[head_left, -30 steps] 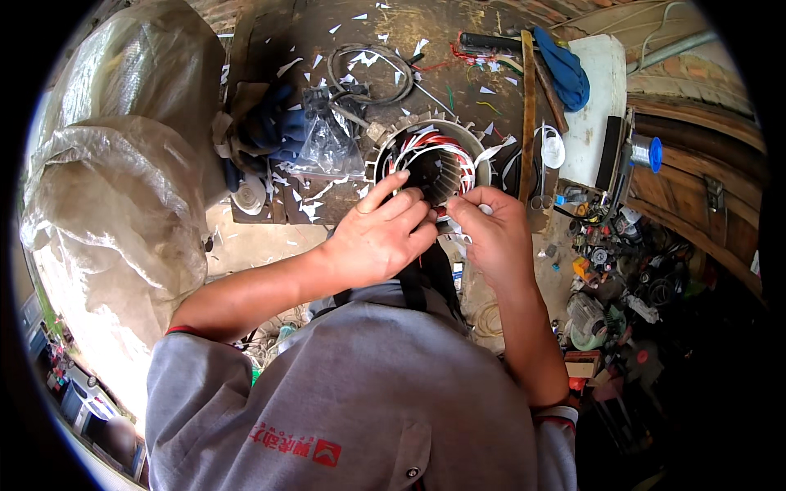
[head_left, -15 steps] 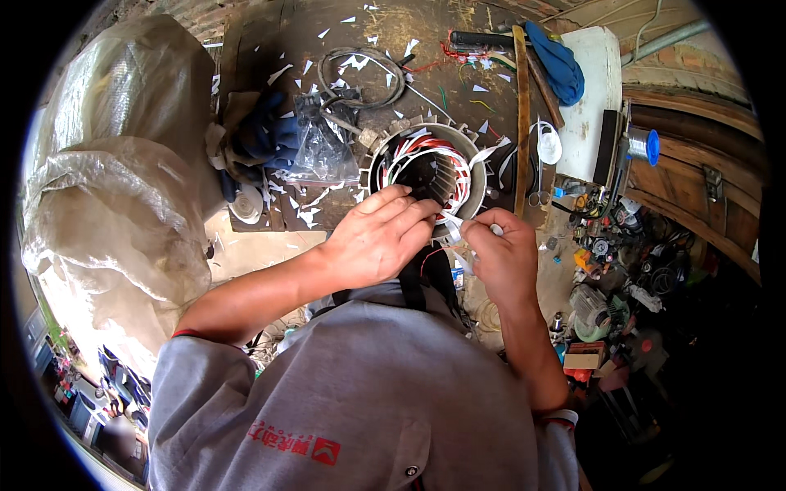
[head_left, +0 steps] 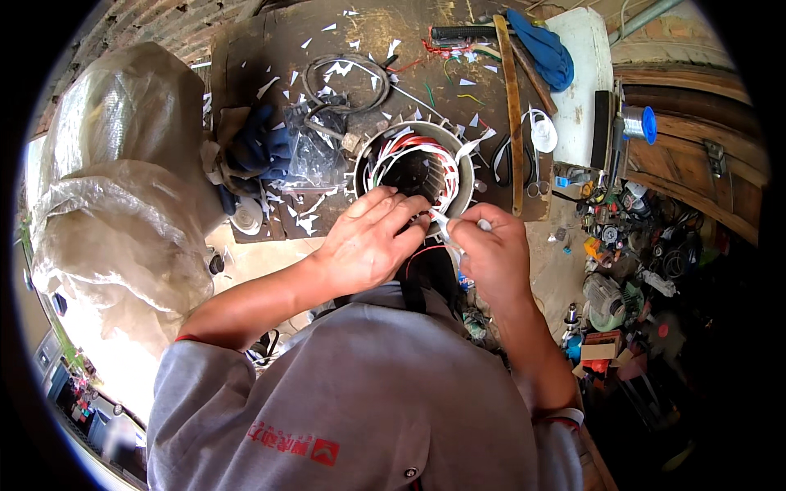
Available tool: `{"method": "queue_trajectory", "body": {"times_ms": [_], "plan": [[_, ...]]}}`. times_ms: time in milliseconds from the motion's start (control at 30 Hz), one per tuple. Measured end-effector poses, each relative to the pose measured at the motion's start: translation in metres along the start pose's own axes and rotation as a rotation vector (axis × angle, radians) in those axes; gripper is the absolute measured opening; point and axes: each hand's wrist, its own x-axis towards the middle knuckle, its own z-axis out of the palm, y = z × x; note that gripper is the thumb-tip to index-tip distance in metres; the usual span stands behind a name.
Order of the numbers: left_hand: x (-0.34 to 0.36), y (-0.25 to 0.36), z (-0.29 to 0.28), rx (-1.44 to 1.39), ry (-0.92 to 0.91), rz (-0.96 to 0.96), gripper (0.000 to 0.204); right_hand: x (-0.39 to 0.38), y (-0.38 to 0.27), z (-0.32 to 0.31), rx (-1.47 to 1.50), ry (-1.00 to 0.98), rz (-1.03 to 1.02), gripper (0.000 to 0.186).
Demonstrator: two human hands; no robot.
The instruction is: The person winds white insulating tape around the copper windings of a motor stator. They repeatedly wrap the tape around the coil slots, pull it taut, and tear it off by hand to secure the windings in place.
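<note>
— What is seen on the work surface?
— A dark, worn wooden bench (head_left: 278, 49) is strewn with white paper scraps (head_left: 315, 219). A round motor stator (head_left: 416, 168) sits centrally.
— And around it?
— Dark gloves (head_left: 258, 147) left, coiled cable (head_left: 340, 78) far, scissors (head_left: 516, 159) and a wooden strip (head_left: 512, 114) right.

Both hands (head_left: 372, 245) on motor stator (head_left: 416, 168)

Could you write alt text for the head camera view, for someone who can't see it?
Seen from above, a left hand and right hand work white paper strips into a round metal motor stator wound with red and white wire, on a scrap-littered dark wooden bench.
</note>
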Motion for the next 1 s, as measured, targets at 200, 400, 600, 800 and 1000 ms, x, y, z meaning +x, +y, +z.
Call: {"method": "queue_trajectory", "body": {"times_ms": [200, 400, 600, 800, 1000], "plan": [[0.002, -0.003, 0.0, 0.001, 0.033, 0.034, 0.024, -0.008, 0.01, -0.009, -0.009, 0.021, 0.042, 0.014], [0.001, -0.004, 0.002, -0.04, 0.065, 0.051, 0.026, -0.015, 0.041, 0.003, -0.131, 0.195, -0.222, 0.014], [0.004, 0.0, -0.002, -0.064, 0.009, -0.027, 0.048, -0.012, 0.061, 0.018, -0.137, 0.365, -0.382, 0.014], [0.003, 0.003, 0.002, 0.016, 0.027, 0.073, 0.055, -0.009, 0.083, 0.019, 0.076, 0.392, -0.424, 0.021], [0.002, 0.001, 0.0, 0.106, -0.032, 0.118, 0.052, -0.003, 0.112, 0.031, -0.136, 0.381, -0.607, 0.027]]}}
